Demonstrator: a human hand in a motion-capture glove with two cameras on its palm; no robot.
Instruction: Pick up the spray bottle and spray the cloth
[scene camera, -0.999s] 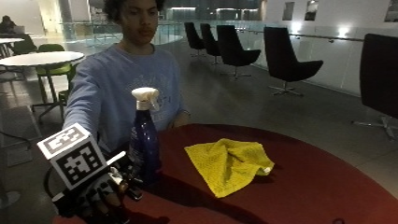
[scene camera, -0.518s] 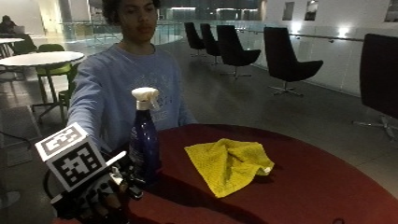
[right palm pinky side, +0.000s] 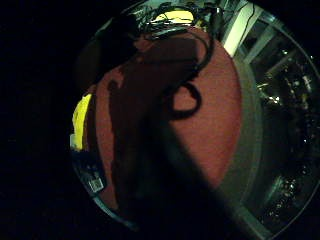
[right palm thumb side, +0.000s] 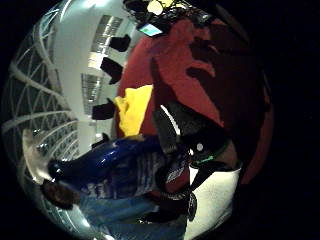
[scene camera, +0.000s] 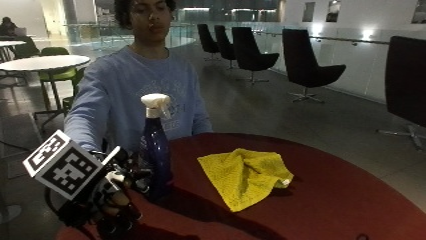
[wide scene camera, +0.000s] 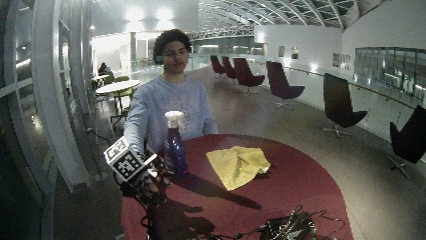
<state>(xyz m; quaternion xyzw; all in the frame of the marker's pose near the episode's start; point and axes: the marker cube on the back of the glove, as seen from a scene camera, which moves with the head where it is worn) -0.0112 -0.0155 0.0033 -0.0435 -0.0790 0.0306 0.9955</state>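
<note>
Sitting at a round red table (scene camera: 346, 200), I have my right hand (scene camera: 113, 200) in its black glove low down at the near edge of the table, just beside the spray bottle (scene camera: 155, 155). I cannot tell if my fingers are spread or curled, because a big tag on the glove hides them, and I cannot tell if my hand is touching the bottle. The spray bottle is dark blue with a white top, and it stands up straight on the table between my hand and the cloth (scene camera: 245, 174). In the view from the thumb side of my palm the blue bottle (right palm thumb side: 115, 167) fills a lot of the picture, so it is close to my palm. The yellow cloth (right palm thumb side: 134, 112) lies past it on the red table top. The cloth is crumpled and lies flat near the middle of the table, a little apart from the bottle. In the wide view a bundle of dark cables (wide scene camera: 286, 227) sits at the far edge of the table, well apart from the cloth (wide scene camera: 238, 165). The room is big and dim, with a shiny grey floor (scene camera: 266, 107). Black chairs (scene camera: 309, 67) stand in a row along a glass rail. A white round table (scene camera: 40, 62) with green chairs (scene camera: 56, 75) stands behind me. The roof (wide scene camera: 279, 12) is curved with long ribs and bright lights.
</note>
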